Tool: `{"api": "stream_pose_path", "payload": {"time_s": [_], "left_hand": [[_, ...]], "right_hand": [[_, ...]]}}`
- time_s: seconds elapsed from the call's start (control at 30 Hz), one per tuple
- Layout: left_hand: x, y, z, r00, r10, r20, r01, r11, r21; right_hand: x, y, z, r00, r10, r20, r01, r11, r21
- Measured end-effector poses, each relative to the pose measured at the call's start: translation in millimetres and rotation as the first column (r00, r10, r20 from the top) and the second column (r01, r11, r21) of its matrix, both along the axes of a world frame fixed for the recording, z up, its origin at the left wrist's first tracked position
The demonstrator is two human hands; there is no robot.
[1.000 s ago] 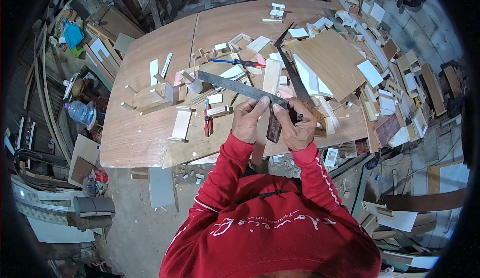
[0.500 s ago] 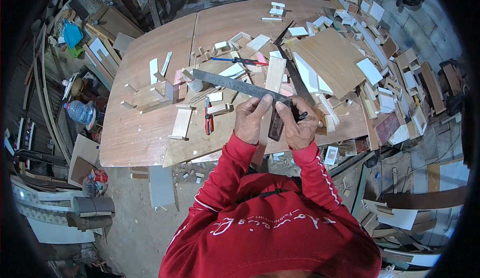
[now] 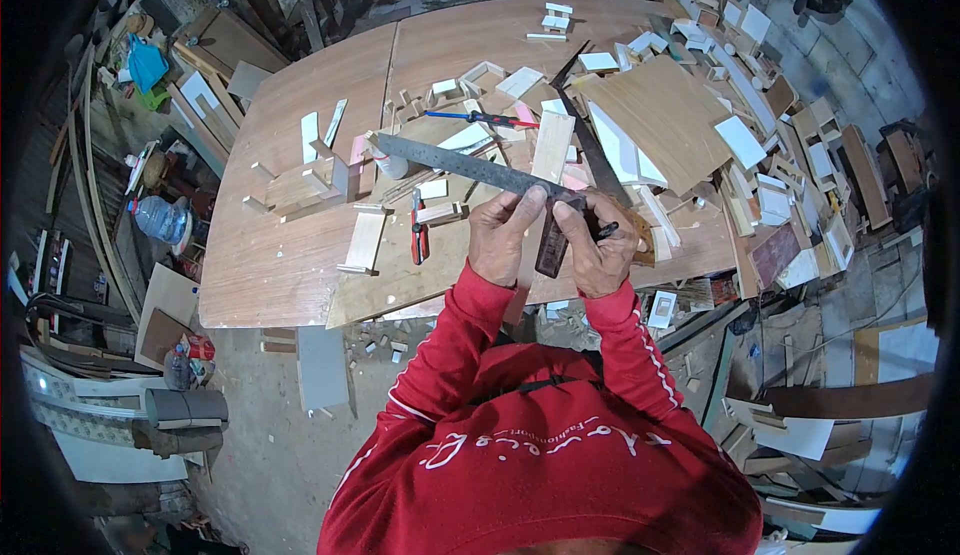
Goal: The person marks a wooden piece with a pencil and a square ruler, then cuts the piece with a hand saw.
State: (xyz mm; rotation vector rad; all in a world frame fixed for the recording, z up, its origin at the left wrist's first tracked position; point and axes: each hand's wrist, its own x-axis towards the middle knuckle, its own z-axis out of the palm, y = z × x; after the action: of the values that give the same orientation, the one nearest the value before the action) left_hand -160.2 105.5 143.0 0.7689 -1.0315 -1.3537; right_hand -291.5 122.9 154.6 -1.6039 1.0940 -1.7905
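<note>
A metal try square [image 3: 450, 162] with a dark handle lies across a pale wood strip [image 3: 552, 145], both held above the table near its front edge. My left hand [image 3: 505, 230] pinches the blade and the strip, thumb on top. My right hand [image 3: 600, 245] is closed around the square's corner by the handle, with a small black object [image 3: 607, 230], perhaps a pen, between its fingers. The blade points to the upper left, its tip near a white container [image 3: 391, 163].
Red-handled pliers [image 3: 418, 235], a blue and red screwdriver [image 3: 480, 118] and small wooden pieces lie on the table [image 3: 260, 285]. A large brown board [image 3: 655, 120] and heaped offcuts are at the right. A water bottle [image 3: 160, 219] stands at the left.
The blade tip has shifted slightly left and up. Both hands keep their grip in nearly the same place.
</note>
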Motion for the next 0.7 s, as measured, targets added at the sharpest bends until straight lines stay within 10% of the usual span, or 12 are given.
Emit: {"api": "stream_pose_path", "payload": {"time_s": [0.3, 0.5, 0.63, 0.7], "left_hand": [[1, 3, 7, 0.999, 0.032, 0.007, -0.032, 0.999, -0.01], [19, -6, 7, 0.996, 0.056, 0.067, -0.057, 0.998, 0.017], [30, -14, -5, 0.937, 0.08, 0.34, -0.059, 0.996, -0.072], [28, -13, -6, 0.905, 0.039, 0.424, -0.015, 0.998, -0.06]], "right_hand": [[-3, 6, -2, 0.998, 0.017, -0.055, -0.012, 0.995, 0.095], [-33, 6, -23, 0.932, -0.083, 0.354, 0.011, 0.98, 0.201], [-53, 9, -26, 0.945, -0.311, 0.104, 0.305, 0.95, 0.067], [-58, 26, -21, 0.932, -0.281, 0.23, 0.198, 0.924, 0.326]]}}
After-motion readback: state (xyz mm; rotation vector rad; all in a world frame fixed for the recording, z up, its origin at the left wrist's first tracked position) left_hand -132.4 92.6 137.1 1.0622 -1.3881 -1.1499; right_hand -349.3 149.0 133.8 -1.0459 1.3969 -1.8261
